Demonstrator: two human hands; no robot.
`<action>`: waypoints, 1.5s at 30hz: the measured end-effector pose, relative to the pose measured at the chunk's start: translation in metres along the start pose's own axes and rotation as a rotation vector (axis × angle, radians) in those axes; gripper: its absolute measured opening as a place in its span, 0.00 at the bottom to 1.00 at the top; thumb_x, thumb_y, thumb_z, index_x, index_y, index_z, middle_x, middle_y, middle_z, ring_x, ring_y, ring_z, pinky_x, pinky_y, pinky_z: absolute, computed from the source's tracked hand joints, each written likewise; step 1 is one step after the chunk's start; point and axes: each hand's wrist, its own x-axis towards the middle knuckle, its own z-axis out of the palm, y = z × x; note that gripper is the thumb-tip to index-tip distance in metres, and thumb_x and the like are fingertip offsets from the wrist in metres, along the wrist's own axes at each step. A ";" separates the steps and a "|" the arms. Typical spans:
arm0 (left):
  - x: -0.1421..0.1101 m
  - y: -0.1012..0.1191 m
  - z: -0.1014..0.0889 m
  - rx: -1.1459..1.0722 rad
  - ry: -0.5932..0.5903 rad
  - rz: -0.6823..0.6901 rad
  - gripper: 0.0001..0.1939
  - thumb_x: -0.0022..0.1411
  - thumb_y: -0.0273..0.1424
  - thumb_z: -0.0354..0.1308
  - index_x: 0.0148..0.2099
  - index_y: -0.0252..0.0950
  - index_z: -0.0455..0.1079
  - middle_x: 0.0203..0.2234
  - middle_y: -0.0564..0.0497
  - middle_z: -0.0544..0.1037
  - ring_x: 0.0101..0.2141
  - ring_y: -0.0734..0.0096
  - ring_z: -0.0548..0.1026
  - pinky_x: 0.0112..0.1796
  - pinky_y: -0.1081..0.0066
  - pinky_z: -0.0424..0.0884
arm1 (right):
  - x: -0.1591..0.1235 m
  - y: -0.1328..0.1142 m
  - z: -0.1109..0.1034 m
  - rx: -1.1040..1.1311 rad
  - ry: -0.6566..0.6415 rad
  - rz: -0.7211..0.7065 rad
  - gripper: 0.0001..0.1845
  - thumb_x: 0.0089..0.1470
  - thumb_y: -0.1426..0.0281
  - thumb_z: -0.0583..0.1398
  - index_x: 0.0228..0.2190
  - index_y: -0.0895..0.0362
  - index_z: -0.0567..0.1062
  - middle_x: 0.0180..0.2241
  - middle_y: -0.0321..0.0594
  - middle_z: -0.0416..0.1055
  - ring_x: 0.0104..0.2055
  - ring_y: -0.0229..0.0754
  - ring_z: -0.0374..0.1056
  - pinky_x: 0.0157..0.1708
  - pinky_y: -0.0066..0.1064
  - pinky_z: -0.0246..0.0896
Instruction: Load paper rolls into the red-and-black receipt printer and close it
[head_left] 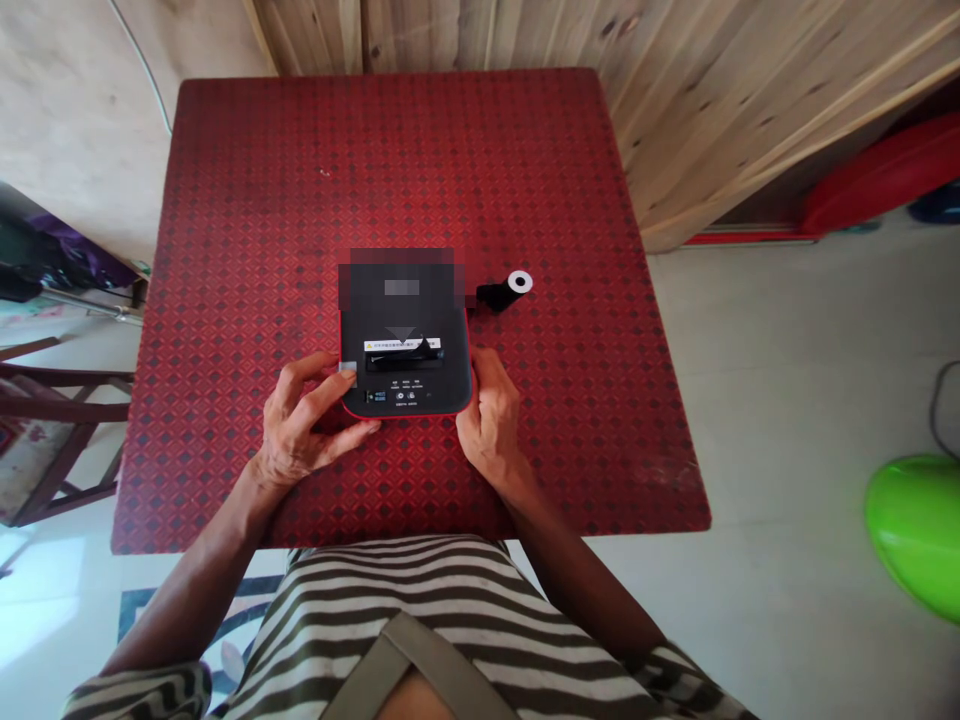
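A black box-shaped device with a red base (406, 345) lies on a red patterned table (405, 180), with a slot and small buttons on its top. My left hand (307, 420) rests against its left side, thumb under the near edge and fingertips on the top left corner. My right hand (489, 415) is curled against the device's right side, gripping it. A small black roll with a white end (506, 290) lies on the table just right of the device, apart from both hands.
A wooden plank wall (675, 90) runs behind and to the right of the table. A dark wooden chair (52, 420) stands at the left. A green round object (915, 530) sits on the pale floor at right, and a red object (877, 175) lies by the wall.
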 end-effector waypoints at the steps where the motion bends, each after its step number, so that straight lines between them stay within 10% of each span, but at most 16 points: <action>1: 0.001 0.001 0.000 0.003 -0.002 -0.003 0.32 0.67 0.48 0.72 0.67 0.46 0.68 0.53 0.44 0.80 0.45 0.63 0.83 0.41 0.63 0.84 | 0.000 0.000 0.000 0.004 0.002 -0.001 0.13 0.76 0.70 0.50 0.48 0.53 0.75 0.43 0.43 0.79 0.45 0.44 0.78 0.47 0.37 0.75; 20: 0.005 0.002 0.001 -0.119 0.012 -0.040 0.30 0.66 0.44 0.74 0.63 0.38 0.70 0.50 0.43 0.78 0.50 0.61 0.81 0.49 0.63 0.83 | 0.002 -0.005 -0.008 0.022 -0.010 0.053 0.14 0.75 0.69 0.52 0.51 0.52 0.78 0.45 0.44 0.81 0.46 0.46 0.79 0.47 0.41 0.76; 25: 0.002 0.001 0.004 -0.084 0.023 -0.003 0.32 0.67 0.43 0.72 0.67 0.40 0.68 0.51 0.43 0.78 0.50 0.61 0.81 0.48 0.62 0.83 | 0.036 -0.032 -0.037 -0.078 0.116 -0.143 0.11 0.73 0.71 0.59 0.50 0.50 0.81 0.45 0.42 0.83 0.48 0.45 0.79 0.50 0.40 0.75; 33: -0.005 0.003 0.003 -0.083 -0.003 -0.013 0.33 0.69 0.40 0.71 0.70 0.38 0.66 0.54 0.40 0.76 0.52 0.61 0.80 0.50 0.65 0.84 | 0.121 -0.081 -0.005 -0.580 -0.700 -0.345 0.15 0.73 0.78 0.55 0.46 0.62 0.83 0.47 0.52 0.84 0.53 0.52 0.78 0.54 0.42 0.70; 40: -0.006 0.004 0.005 -0.096 -0.015 -0.022 0.37 0.68 0.38 0.71 0.74 0.40 0.63 0.55 0.40 0.76 0.54 0.60 0.81 0.51 0.63 0.85 | 0.139 -0.094 0.004 -0.729 -0.929 -0.313 0.14 0.70 0.80 0.58 0.49 0.65 0.83 0.49 0.58 0.84 0.51 0.55 0.81 0.47 0.40 0.70; 45: -0.007 0.005 0.006 -0.094 -0.022 -0.037 0.37 0.68 0.39 0.71 0.74 0.41 0.63 0.55 0.41 0.76 0.53 0.60 0.81 0.51 0.64 0.85 | 0.131 -0.102 -0.016 -0.641 -0.756 -0.340 0.10 0.67 0.76 0.62 0.48 0.62 0.82 0.48 0.52 0.84 0.52 0.53 0.79 0.53 0.42 0.71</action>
